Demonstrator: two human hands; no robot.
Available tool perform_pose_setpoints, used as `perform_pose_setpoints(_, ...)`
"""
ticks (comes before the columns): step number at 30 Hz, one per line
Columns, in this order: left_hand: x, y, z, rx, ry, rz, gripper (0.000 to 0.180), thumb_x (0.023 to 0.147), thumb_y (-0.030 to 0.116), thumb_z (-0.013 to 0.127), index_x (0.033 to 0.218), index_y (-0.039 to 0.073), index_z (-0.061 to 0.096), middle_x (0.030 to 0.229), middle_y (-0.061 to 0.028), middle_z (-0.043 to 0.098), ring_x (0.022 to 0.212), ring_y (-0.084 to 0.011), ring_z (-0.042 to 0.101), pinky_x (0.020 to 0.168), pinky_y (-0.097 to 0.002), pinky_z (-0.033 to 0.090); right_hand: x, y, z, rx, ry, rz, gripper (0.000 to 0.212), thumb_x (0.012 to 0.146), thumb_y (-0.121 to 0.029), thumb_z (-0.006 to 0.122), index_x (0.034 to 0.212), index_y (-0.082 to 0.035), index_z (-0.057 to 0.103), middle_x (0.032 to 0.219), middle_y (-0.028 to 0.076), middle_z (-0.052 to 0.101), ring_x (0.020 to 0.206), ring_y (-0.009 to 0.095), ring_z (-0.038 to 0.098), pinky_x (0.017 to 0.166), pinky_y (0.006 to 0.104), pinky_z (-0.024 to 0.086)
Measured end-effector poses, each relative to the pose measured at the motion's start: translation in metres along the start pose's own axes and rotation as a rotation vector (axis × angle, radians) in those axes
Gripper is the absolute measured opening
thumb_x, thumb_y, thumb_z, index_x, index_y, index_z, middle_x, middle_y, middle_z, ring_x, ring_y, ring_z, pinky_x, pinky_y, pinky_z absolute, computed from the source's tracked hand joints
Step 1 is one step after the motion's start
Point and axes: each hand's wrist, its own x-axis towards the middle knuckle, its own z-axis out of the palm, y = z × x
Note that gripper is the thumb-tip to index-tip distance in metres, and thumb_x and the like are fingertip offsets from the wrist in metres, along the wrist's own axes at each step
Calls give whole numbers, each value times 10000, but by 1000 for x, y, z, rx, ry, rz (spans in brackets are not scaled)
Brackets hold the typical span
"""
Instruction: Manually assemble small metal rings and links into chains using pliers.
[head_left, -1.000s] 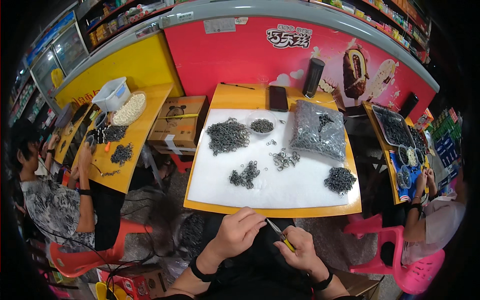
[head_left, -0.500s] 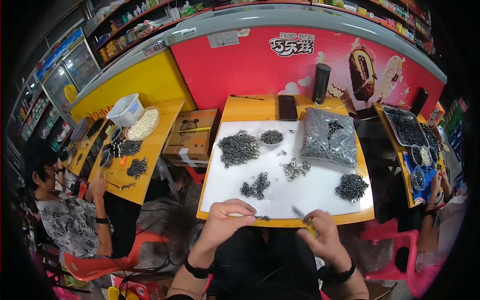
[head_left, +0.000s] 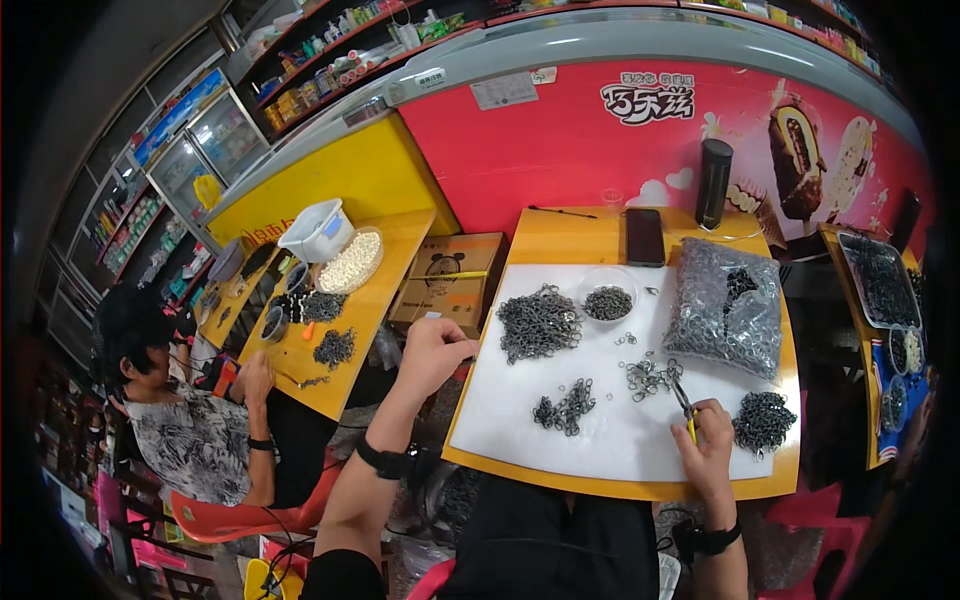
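Note:
My left hand (head_left: 437, 355) is raised just beyond the left edge of the white-covered table (head_left: 640, 455). Its fingers are pinched together; what they hold, if anything, is too small to name. Yellow-handled pliers (head_left: 684, 400) are in my right hand (head_left: 711, 445), with their jaws at a loose scatter of dark metal rings (head_left: 648, 377). A pile of dark clasp-like pieces (head_left: 565, 407) lies nearer to me. Behind it is a larger heap of dark metal links (head_left: 540, 323). Another dark pile (head_left: 765, 422) sits right of my right hand.
A round clear tub (head_left: 608, 303) of small dark pieces and a bulky clear bag (head_left: 727, 305) of metal parts stand toward the back. Beyond them are a phone (head_left: 645, 237) and a black cylinder (head_left: 713, 185). A co-worker (head_left: 200, 420) works at the left table.
My left hand has moved left and away from me, off the table's edge. My right hand has brought the pliers forward to the loose rings. The whole view has shifted.

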Motion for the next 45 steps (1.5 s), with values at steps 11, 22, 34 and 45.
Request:
perform_pose_setpoints(11, 38, 16, 137, 438, -131, 254, 204, 772, 170, 752, 755, -30, 715, 758, -224, 671, 756, -404, 672, 694, -459, 538, -6, -7, -7, -98, -15, -56, 296, 687, -130, 795, 785, -23, 537, 944, 164, 600, 836, 358, 554, 743, 430, 373)
perform_pose_setpoints(22, -144, 257, 86, -610, -1331, 482, 200, 807, 49, 627, 787, -146, 666, 690, -277, 650, 693, -362, 726, 615, -406, 576, 3, -10, -8, -117, 3, -39, 263, 813, -109, 764, 819, 0, 525, 918, 130, 578, 763, 311, 496, 681, 390, 383)
perform_pose_setpoints(34, -183, 235, 58, -556, -1140, 509, 215, 827, 78, 615, 790, -130, 655, 694, -263, 647, 687, -352, 713, 617, -400, 569, -11, 0, 3, -77, -4, -70, 278, 831, -94, 732, 763, 7, 482, 865, 135, 547, 741, 304, 496, 670, 386, 380)
perform_pose_setpoints(45, -198, 218, 34, -563, -976, 489, 230, 847, 106, 603, 793, -114, 643, 698, -248, 644, 680, -341, 701, 618, -395, 563, -5, 3, -2, -49, 32, -91, 216, 837, -53, 701, 761, 33, 518, 781, 151, 502, 648, 297, 484, 596, 403, 360)
